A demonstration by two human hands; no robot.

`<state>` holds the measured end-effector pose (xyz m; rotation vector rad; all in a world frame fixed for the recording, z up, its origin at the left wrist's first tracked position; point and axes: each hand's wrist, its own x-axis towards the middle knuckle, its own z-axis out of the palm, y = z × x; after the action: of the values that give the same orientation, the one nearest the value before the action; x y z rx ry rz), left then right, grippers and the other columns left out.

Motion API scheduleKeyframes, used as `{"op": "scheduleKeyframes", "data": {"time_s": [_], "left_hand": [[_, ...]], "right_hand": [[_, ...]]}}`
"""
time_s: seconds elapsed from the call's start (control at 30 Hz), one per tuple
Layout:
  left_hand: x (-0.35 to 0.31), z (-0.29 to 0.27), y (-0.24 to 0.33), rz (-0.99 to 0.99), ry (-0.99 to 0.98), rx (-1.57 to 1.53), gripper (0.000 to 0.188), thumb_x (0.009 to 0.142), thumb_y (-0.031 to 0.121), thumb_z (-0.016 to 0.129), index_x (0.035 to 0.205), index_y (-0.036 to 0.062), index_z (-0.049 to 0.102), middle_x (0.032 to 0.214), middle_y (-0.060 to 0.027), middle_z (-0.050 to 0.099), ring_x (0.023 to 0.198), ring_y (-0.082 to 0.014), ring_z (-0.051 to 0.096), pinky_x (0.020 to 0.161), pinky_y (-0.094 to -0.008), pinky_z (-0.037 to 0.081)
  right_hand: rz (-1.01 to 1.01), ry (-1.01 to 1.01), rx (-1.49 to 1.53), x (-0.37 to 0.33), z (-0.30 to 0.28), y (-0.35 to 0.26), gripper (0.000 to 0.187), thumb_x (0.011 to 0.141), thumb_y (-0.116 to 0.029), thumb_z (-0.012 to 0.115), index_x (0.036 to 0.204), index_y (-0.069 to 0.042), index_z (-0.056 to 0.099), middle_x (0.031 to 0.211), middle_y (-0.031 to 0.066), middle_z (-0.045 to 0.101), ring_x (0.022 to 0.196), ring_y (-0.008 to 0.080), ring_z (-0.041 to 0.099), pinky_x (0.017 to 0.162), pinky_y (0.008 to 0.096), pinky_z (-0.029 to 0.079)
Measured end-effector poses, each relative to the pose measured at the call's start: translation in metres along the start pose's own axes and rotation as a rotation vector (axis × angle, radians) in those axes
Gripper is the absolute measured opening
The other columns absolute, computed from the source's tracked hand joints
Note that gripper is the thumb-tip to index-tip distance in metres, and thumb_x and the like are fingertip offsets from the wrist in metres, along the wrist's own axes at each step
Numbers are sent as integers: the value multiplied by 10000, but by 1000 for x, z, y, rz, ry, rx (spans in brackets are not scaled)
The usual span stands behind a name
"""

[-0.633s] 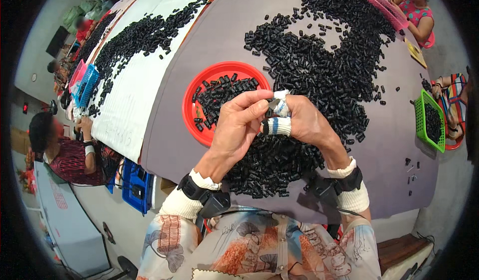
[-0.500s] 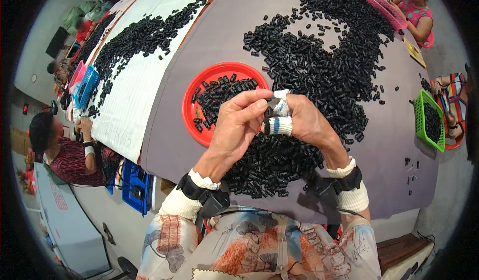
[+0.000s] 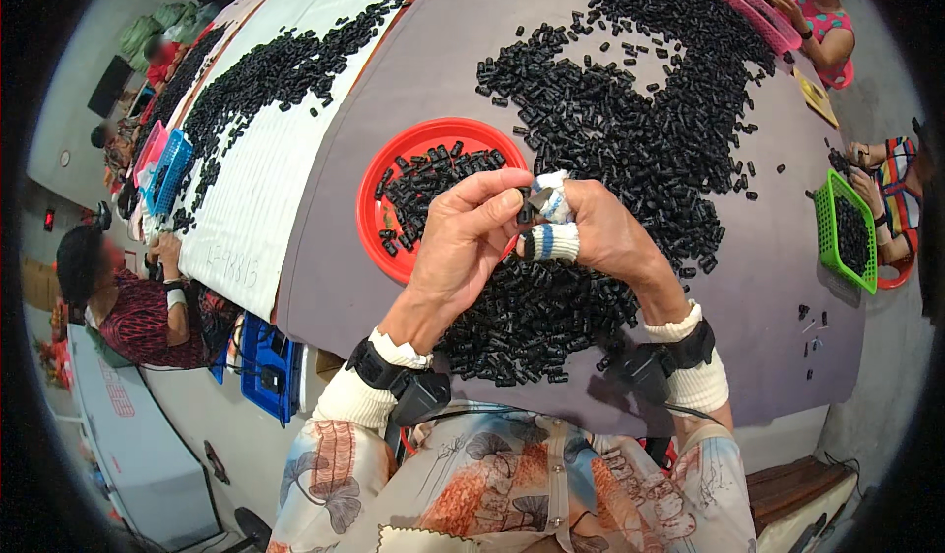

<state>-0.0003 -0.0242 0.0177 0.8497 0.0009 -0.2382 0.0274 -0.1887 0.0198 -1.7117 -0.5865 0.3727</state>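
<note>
Hundreds of little black pieces (image 3: 630, 130) lie spread on the big grey surface (image 3: 433, 61), and more sit in the red round tray (image 3: 379, 228) just behind my hands. My left hand (image 3: 463, 248) and my right hand (image 3: 600, 233) meet above the near pile. Both grips are pressed together, pinching one small black piece (image 3: 527, 208) between them. It looks hard, light and easy to drop, so I hold it by its ends.
</note>
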Motion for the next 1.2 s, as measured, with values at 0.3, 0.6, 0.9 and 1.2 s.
{"op": "scheduleKeyframes", "data": {"time_s": [0.3,0.6,0.9,1.2], "left_hand": [[2,-12,-3,-39,-90,-173,258,856,41,549,1112,12,521,1003,-93,602,858,-133,588,738,-268,500],[-4,1,-1,-29,-69,-51,282,821,11,578,1094,-13,508,1024,-65,579,890,-110,577,801,-250,484],[-3,-5,-1,-93,15,-37,270,832,22,568,1095,-23,526,954,-57,600,874,-107,580,775,-240,474],[-14,-9,0,-34,-21,11,293,841,39,564,1123,-28,518,974,-64,598,887,-122,576,815,-257,471]], "right_hand": [[-57,224,17,-8,4,-22,303,686,-95,712,941,-35,560,737,3,560,661,76,505,577,231,435],[-128,208,-32,-6,14,-13,274,688,-51,683,930,-28,558,653,10,546,597,72,491,547,239,428],[-120,241,-20,-4,21,-4,268,697,-62,680,929,-26,552,668,13,552,601,69,491,543,240,429],[-107,197,1,-4,23,-4,284,696,-64,690,938,-20,547,667,-5,528,588,56,451,516,228,394]]}}
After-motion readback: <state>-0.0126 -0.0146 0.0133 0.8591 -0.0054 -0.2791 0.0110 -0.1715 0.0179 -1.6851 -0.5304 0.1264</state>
